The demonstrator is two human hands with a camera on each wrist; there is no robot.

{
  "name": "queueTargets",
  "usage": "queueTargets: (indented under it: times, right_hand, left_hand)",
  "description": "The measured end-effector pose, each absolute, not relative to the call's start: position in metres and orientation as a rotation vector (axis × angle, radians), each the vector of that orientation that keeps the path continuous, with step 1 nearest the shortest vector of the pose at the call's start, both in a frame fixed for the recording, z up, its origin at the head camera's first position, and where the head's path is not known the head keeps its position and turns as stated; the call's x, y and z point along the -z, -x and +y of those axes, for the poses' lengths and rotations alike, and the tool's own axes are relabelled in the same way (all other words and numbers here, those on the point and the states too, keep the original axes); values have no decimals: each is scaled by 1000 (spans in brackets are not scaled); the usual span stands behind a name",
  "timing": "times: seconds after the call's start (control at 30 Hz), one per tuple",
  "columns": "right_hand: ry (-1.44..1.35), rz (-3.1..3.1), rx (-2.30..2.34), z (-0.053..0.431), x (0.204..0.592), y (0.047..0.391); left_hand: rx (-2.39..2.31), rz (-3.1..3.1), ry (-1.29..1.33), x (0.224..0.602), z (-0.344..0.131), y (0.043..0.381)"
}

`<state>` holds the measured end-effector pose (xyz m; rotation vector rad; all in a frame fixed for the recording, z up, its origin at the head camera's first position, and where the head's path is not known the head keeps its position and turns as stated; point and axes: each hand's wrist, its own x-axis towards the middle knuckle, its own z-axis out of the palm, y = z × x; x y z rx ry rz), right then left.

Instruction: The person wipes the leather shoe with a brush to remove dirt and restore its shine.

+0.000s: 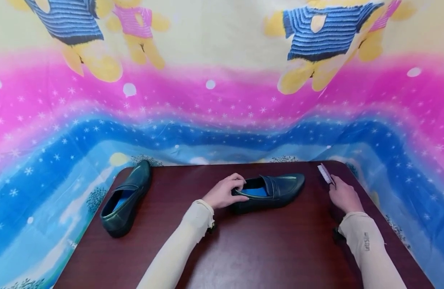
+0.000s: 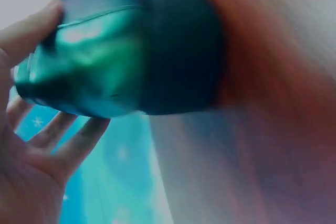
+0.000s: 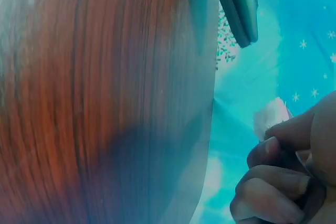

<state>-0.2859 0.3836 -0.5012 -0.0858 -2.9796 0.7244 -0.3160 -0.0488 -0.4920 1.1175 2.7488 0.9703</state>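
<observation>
A dark green loafer [image 1: 283, 192] with a blue insole sits near the middle of the table, toe pointing right. My left hand [image 1: 223, 192] is at its heel, thumb and fingers spread round the back of the opening. In the left wrist view, the blurred heel [image 2: 105, 61] lies between the thumb and the fingers of that hand [image 2: 37, 156]. To the right, my right hand [image 1: 346, 196] grips a small brush [image 1: 325, 175] with pale bristles, held apart from the shoe. The curled fingers partly hide this brush [image 3: 272, 118] in the right wrist view.
Another green loafer [image 1: 124, 204] stands at the table's left side, its toe towards the back edge. The dark red-brown table [image 1: 272, 249] has rounded back corners. A patterned cloth [image 1: 207, 104] hangs behind and around it.
</observation>
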Motion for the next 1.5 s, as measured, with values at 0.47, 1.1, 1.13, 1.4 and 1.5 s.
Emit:
queueTargets:
  times: [0.47,1.1,1.13,1.4,1.5]
  right_hand:
    - [134,-2703,-806,358,481,284]
    - [-264,-2565,-907,258,444,261]
    - [-283,-2573,-900,253,445,261]
    - [-450,-2601,-824,200,460,259]
    - [-550,-2587,-775,174,466,255]
  left_hand:
    - [-1303,2575,-780,503,-81,327]
    - [-1552,2218,-423,526,-106,338]
    - [-1550,2217,-423,526,-106,337]
    - [-1561,2269,-490,532,-108,333]
    - [-1571,2328,-492,536,-107,334]
